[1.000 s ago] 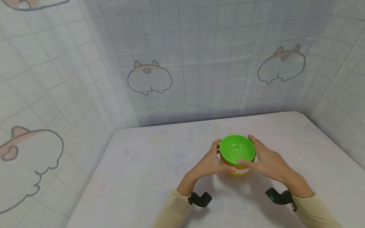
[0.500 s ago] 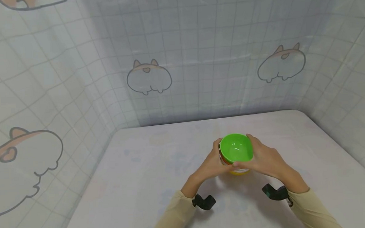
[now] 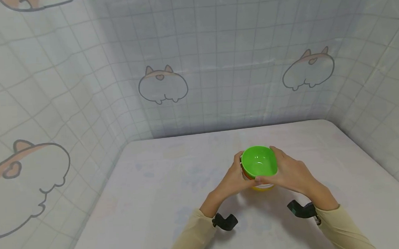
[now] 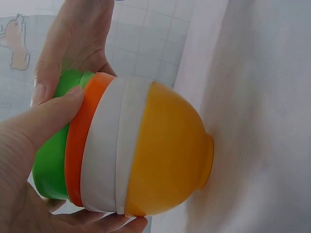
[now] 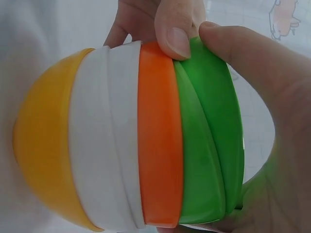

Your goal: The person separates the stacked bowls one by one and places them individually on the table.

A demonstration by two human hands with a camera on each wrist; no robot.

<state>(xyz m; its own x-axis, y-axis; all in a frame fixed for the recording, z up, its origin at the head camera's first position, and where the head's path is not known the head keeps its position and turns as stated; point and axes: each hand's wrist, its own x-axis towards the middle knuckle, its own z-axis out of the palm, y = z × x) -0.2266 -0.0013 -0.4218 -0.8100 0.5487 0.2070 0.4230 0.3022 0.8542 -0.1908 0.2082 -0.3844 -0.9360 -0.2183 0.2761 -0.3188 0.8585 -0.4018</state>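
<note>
The upper green bowl (image 3: 258,162) lies between the opposed fingers, no contents visible, tilted and apparently not fully seated in the lower green bowl (image 5: 200,165). Below the thumbs, the orange bowl (image 5: 160,136), two white bowls (image 5: 97,141) and yellow bowl (image 4: 170,150) are already nested. The left hand (image 3: 233,179) grips this stack (image 4: 133,150); the right hand (image 3: 293,175), the upper green bowl.

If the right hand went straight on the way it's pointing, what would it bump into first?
Most likely the top green bowl: the right hand curves around its side. Exactly where they'd press is hard to judge.
</note>
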